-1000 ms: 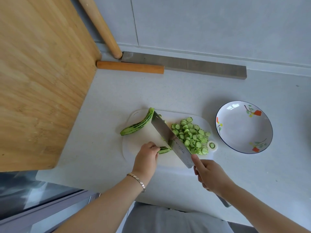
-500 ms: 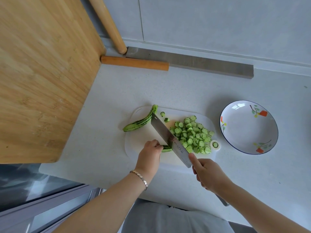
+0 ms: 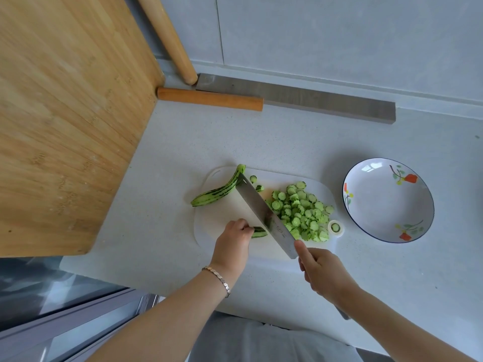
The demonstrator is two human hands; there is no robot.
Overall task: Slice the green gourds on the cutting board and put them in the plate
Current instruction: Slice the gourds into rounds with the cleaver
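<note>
Head | cleaver (image 3: 264,210) meets gourd stub (image 3: 259,232) | plate (image 3: 386,202) near cutting board (image 3: 224,212) right edge

Home kitchen: counter (image 3: 261,142) w/ cutting board (image 3: 222,214), cleaver (image 3: 257,202).

The left grip (image 3: 234,237) is curled on a gourd piece (image 3: 260,232), a bracelet (image 3: 219,280) worn at its wrist. The right grip (image 3: 322,273) is closed on a cleaver (image 3: 264,212), forefinger extended against the blade.
</note>
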